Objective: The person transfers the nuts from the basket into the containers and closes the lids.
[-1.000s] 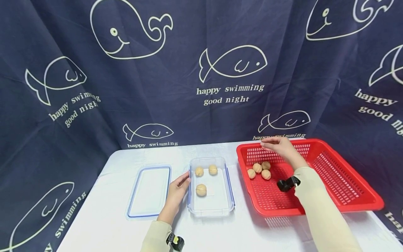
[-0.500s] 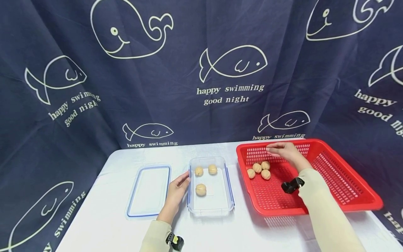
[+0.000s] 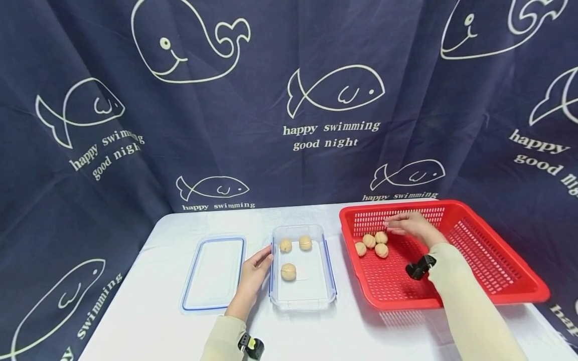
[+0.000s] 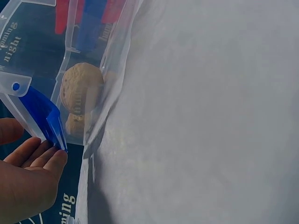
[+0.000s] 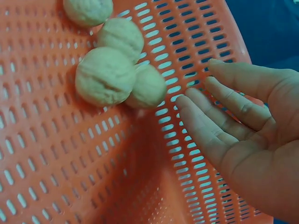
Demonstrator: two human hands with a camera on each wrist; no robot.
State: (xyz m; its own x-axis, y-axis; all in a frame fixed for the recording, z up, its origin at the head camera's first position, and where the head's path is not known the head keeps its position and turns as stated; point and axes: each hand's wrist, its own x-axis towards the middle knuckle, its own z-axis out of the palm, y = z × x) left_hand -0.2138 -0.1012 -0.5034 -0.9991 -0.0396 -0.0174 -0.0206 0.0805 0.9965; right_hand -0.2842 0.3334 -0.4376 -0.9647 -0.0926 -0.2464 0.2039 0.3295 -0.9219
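My left hand [image 3: 254, 276] is beside the left wall of a clear plastic food container [image 3: 316, 296], fingertips right at its blue side latch [image 4: 46, 114]. The thumb is apart from the other fingers. Inside the container are three walnuts, one nearer the front [image 3: 288, 272] and two toward the back. My right hand [image 3: 413, 225] hovers inside the red basket [image 3: 388, 304], fingers spread and nothing between them. Several walnuts [image 5: 106, 77] are clustered in the basket's left part, just beyond the right fingertips in the right wrist view.
A clear lid with a blue seal [image 3: 214, 273] lies flat on the white-covered table [image 3: 149, 306], left of the container. Behind the table hangs a dark blue curtain [image 3: 271, 165] with fish drawings. The basket's raised rim surrounds the right hand.
My right hand has shifted slightly right and lowered into the basket, away from its back-left rim. The left hand, container and walnuts have stayed in place.
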